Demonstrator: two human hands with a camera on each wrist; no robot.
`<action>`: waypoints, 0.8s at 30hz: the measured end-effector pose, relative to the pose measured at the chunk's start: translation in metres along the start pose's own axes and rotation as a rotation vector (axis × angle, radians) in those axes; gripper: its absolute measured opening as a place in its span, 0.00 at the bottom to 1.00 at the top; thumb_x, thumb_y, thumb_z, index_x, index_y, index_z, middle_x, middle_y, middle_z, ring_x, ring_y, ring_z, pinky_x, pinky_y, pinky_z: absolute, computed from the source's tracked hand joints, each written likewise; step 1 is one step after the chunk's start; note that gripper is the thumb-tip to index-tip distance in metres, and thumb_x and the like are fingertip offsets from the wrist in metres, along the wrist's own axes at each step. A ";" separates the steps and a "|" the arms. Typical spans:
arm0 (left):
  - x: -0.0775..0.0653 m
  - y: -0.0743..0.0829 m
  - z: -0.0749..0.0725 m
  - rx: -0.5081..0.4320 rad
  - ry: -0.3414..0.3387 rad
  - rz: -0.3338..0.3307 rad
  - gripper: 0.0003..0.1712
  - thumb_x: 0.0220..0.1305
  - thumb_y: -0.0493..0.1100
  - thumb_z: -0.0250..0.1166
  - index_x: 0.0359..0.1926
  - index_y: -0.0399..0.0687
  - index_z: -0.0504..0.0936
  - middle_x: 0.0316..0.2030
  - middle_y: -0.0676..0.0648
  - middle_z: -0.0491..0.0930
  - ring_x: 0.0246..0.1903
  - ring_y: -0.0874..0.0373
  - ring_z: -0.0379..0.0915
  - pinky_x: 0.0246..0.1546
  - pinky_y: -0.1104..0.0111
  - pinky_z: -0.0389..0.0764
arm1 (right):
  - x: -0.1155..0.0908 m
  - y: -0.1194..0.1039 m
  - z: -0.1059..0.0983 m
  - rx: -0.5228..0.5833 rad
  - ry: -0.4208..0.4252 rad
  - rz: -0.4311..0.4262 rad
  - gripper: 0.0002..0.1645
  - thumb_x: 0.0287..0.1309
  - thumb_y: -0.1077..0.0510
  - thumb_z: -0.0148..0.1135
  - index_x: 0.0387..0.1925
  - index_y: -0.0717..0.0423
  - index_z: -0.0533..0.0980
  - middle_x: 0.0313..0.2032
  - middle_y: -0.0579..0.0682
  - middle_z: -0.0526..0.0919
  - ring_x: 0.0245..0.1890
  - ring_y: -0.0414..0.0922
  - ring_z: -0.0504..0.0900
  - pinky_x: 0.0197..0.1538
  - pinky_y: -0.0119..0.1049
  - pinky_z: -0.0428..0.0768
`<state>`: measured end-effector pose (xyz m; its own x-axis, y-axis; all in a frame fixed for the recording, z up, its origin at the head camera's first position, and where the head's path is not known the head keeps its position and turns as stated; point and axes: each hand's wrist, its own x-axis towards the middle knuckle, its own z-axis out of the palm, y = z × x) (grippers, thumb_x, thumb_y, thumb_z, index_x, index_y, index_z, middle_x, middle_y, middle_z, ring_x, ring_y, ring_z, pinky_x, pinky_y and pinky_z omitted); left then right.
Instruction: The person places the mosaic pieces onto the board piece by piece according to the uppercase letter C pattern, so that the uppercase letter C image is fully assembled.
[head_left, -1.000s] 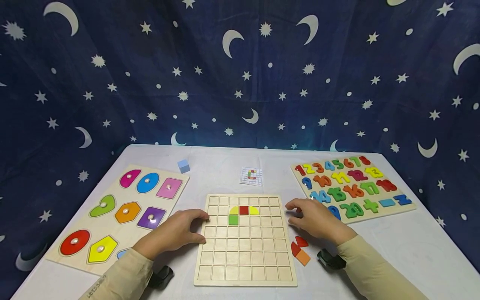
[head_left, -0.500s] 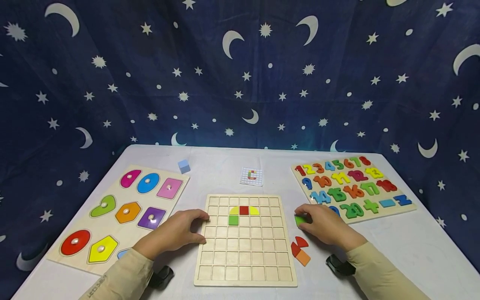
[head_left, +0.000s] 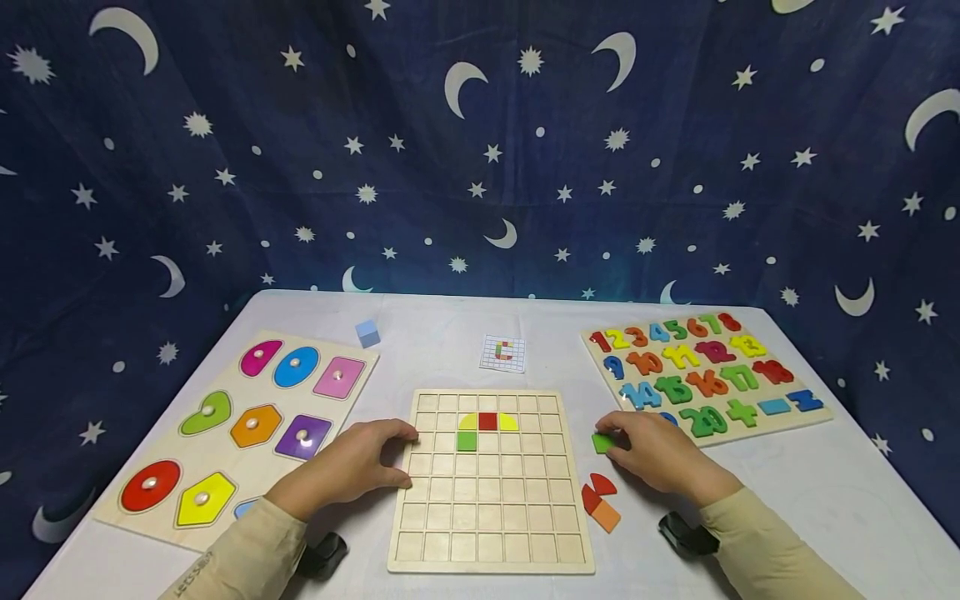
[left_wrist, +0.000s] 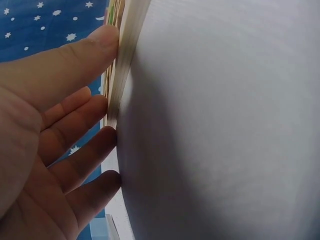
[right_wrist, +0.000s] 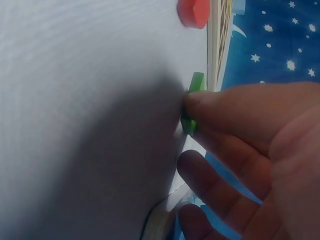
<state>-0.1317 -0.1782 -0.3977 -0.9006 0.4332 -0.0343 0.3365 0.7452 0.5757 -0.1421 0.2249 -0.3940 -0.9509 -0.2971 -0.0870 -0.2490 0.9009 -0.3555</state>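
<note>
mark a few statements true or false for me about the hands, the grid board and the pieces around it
1. The right hand pinches a green piece. True.
2. The left hand holds the blue cube. False: it touches the left edge of the grid board.
3. On the grid board, a red square sits between two yellow pieces. True.
4. The orange square lies in a cell of the grid board. False: it is on the table, to the right of the board.
5. The small printed card lies beyond the far edge of the grid board. True.
</note>
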 end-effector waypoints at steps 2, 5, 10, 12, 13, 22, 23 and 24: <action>0.000 0.000 0.000 0.000 -0.001 -0.002 0.29 0.46 0.41 0.82 0.51 0.44 0.82 0.49 0.49 0.82 0.55 0.47 0.75 0.62 0.50 0.72 | 0.000 -0.001 -0.001 -0.002 0.001 0.003 0.17 0.56 0.61 0.72 0.49 0.55 0.82 0.46 0.49 0.84 0.48 0.51 0.81 0.56 0.56 0.78; 0.000 0.000 0.000 -0.001 -0.002 -0.014 0.29 0.46 0.41 0.82 0.51 0.44 0.82 0.49 0.49 0.82 0.55 0.47 0.75 0.63 0.50 0.72 | 0.000 -0.001 0.000 -0.006 0.005 -0.001 0.17 0.56 0.61 0.72 0.49 0.56 0.82 0.45 0.49 0.84 0.47 0.51 0.81 0.56 0.56 0.79; 0.000 0.001 0.000 -0.004 -0.002 -0.031 0.29 0.46 0.41 0.82 0.51 0.45 0.82 0.49 0.49 0.82 0.55 0.47 0.75 0.63 0.50 0.71 | 0.002 -0.001 0.001 0.004 0.018 0.004 0.16 0.56 0.61 0.72 0.48 0.55 0.82 0.44 0.48 0.84 0.45 0.49 0.81 0.55 0.55 0.79; 0.000 0.000 0.000 -0.003 -0.002 -0.022 0.29 0.46 0.41 0.82 0.51 0.45 0.82 0.49 0.49 0.82 0.55 0.47 0.75 0.63 0.50 0.72 | 0.003 -0.002 0.001 0.010 0.021 0.005 0.16 0.56 0.60 0.72 0.47 0.55 0.82 0.44 0.48 0.84 0.45 0.49 0.80 0.55 0.55 0.80; 0.000 0.000 0.000 -0.001 -0.002 -0.016 0.29 0.46 0.41 0.82 0.51 0.45 0.82 0.49 0.49 0.82 0.55 0.47 0.75 0.62 0.50 0.72 | 0.003 -0.003 0.001 0.012 0.022 0.000 0.16 0.56 0.60 0.72 0.48 0.55 0.82 0.44 0.48 0.84 0.44 0.49 0.80 0.54 0.54 0.80; 0.000 -0.001 0.000 0.011 -0.005 0.011 0.29 0.46 0.41 0.82 0.50 0.44 0.82 0.49 0.48 0.82 0.54 0.47 0.76 0.62 0.50 0.72 | 0.004 -0.018 -0.006 0.030 0.029 -0.033 0.15 0.59 0.57 0.71 0.47 0.52 0.82 0.43 0.45 0.84 0.42 0.46 0.79 0.50 0.50 0.82; 0.000 -0.001 0.000 0.012 -0.004 0.011 0.29 0.46 0.40 0.82 0.50 0.44 0.82 0.49 0.48 0.82 0.54 0.47 0.76 0.62 0.50 0.72 | 0.005 -0.021 -0.007 0.029 0.030 -0.038 0.15 0.59 0.57 0.71 0.48 0.52 0.82 0.44 0.45 0.84 0.43 0.46 0.79 0.51 0.50 0.82; 0.001 -0.001 0.000 0.013 -0.003 0.010 0.29 0.46 0.40 0.82 0.50 0.44 0.82 0.49 0.48 0.82 0.54 0.47 0.76 0.62 0.50 0.72 | 0.006 -0.023 -0.007 0.028 0.031 -0.045 0.15 0.59 0.57 0.71 0.48 0.52 0.82 0.44 0.45 0.84 0.43 0.46 0.80 0.51 0.50 0.81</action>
<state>-0.1324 -0.1786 -0.3979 -0.8963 0.4424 -0.0309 0.3492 0.7472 0.5655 -0.1429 0.2047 -0.3794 -0.9441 -0.3270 -0.0417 -0.2869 0.8774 -0.3846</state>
